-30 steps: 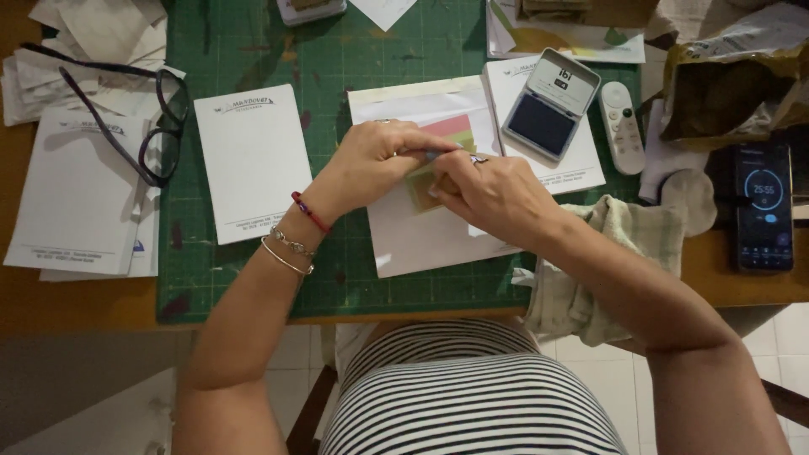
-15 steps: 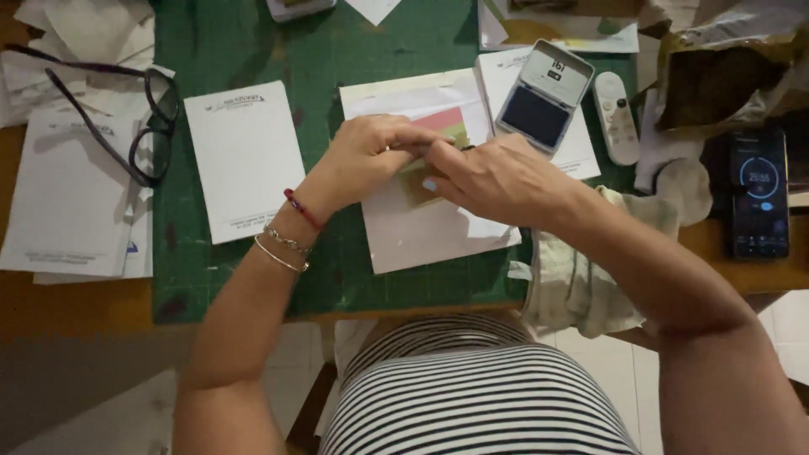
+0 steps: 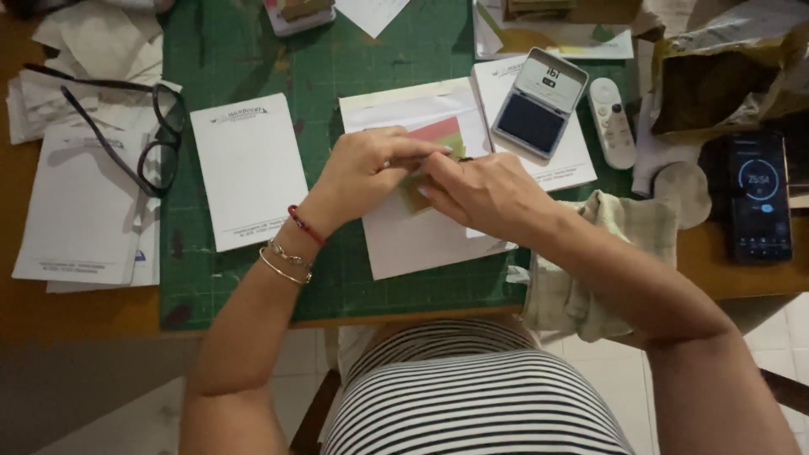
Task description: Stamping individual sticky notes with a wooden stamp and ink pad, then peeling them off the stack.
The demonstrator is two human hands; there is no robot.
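Both of my hands meet over a white sheet (image 3: 425, 240) that lies on a green cutting mat (image 3: 244, 50). My left hand (image 3: 366, 168) and my right hand (image 3: 484, 194) pinch a small greenish-brown paper piece (image 3: 415, 192) between their fingertips. Most of that piece is hidden by my fingers. A small pink and green paper (image 3: 442, 135) shows just beyond my hands on the sheet. Bracelets circle my left wrist.
A white notepad (image 3: 249, 168) lies left of my hands, black glasses (image 3: 156, 139) and paper stacks (image 3: 80, 202) further left. An open dark ink pad (image 3: 538, 114), a white remote (image 3: 613, 122), a cloth (image 3: 590, 278), a phone (image 3: 758, 194) and a brown paper bag (image 3: 725, 76) sit to the right.
My hands have stayed together on the small paper piece, with only slight finger shifts. The view has shifted a little.
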